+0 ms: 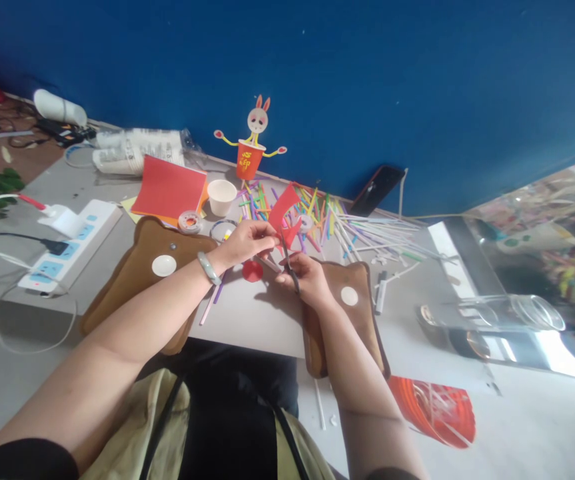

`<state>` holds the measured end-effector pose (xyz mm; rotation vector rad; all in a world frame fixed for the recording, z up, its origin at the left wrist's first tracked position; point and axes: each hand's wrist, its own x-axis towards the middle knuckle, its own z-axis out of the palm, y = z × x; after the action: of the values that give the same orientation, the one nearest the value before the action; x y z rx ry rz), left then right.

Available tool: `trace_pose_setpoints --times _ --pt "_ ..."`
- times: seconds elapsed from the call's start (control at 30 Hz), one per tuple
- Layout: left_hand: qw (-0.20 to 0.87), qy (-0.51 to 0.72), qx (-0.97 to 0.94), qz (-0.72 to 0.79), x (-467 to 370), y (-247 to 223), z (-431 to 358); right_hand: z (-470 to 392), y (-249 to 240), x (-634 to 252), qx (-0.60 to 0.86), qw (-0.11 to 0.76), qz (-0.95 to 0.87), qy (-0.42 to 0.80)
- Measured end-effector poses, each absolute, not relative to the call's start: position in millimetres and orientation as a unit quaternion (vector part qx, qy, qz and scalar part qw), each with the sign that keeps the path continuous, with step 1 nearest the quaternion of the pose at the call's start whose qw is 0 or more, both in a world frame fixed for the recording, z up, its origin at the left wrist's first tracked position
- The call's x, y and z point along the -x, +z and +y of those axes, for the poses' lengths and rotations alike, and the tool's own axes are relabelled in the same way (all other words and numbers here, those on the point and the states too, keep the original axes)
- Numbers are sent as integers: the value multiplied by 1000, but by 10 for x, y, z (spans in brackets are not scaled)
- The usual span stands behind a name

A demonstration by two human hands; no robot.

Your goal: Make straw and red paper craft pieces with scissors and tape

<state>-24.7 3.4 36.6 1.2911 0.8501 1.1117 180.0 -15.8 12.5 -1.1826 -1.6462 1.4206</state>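
In the middle of the head view, my left hand pinches a curved piece of red paper. Scissors are in my right hand, their blades up against the paper's lower part. How far the blades are apart is too small to make out. A cut red paper circle lies on the table just below my left fingers. Brown bear-shaped pads lie under my forearms, the left pad and the right pad, each with a white disc on it.
Behind my hands are many coloured sticks, a white paper cup, a tape roll and red paper sheets. A rabbit cup figure stands by the blue wall. A power strip is left, a glass jar right.
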Motion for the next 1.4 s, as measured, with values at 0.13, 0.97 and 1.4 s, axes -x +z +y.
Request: trace_pose_setpoints --times 0.13,0.97,1.4 --pt "580 474 -552 366 247 367 31 -158 127 -1798 450 332 -626 544" --pt "588 473 -552 355 259 332 64 -159 128 -1827 448 318 -636 541" --pt "560 459 -585 366 287 394 42 -166 205 -1852 438 302 -660 530"
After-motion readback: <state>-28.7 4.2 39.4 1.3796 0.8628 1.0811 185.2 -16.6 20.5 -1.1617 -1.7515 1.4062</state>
